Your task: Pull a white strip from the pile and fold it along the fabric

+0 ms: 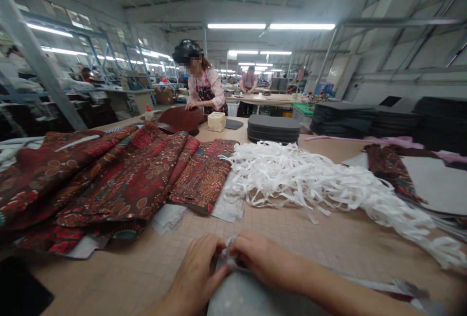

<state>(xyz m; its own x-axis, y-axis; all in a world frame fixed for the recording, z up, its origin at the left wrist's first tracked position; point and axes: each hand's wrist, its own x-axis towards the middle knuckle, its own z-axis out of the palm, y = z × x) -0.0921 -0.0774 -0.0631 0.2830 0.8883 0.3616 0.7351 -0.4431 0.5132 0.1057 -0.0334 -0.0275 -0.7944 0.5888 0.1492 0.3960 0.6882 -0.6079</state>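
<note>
Both hands meet at the bottom centre of the head view, over a pale grey-white sheet (239, 296). My left hand (200, 272) pinches the sheet's far edge between thumb and fingers. Right beside it, my right hand (263, 258) has its fingers curled onto the same edge, where a small dark patch shows. Brown-red patterned fabric (120, 180) lies in folds to the left, with a smaller patterned piece (204, 175) at its right end. A tangled heap of white strips (310, 175) lies beyond my right hand.
On the table (146, 267), a stack of dark grey oval pieces (273, 129) and a cream block (216, 121) stand at the far side. A person (204, 85) leans over brown material (180, 119) there. Dark stacks (341, 119) are at the right.
</note>
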